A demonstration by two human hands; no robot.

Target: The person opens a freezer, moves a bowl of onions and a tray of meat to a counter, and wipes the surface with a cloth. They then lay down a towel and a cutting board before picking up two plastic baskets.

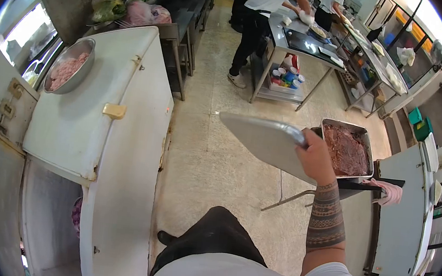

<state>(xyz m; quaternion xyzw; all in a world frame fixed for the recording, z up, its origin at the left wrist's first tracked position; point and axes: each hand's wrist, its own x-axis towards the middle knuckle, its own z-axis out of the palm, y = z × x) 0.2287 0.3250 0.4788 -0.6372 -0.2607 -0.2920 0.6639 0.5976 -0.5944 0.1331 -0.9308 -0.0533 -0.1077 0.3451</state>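
1. Pale floor (192,151) ran down the middle of a kitchen, with a white cabinet (82,104) on the left and a steel tabletop (278,36) farther off.
2. Right hand (316,157): its fingers (305,138) were curled closed around one end of a large metal sheet (263,142); whether this was a lid or a tray could not be told.
3. That sheet hung out over the floor in front of the person, its far end pointing left.
4. Just beyond the hand, to the right, stood a metal pan (369,145) of dark red meat (345,148), with a pink cloth (389,193) near its lower corner.
5. Left hand: out of view, so its fingers could not be told.
6. On the cabinet, a bowl (83,79) held pink minced meat (66,71).
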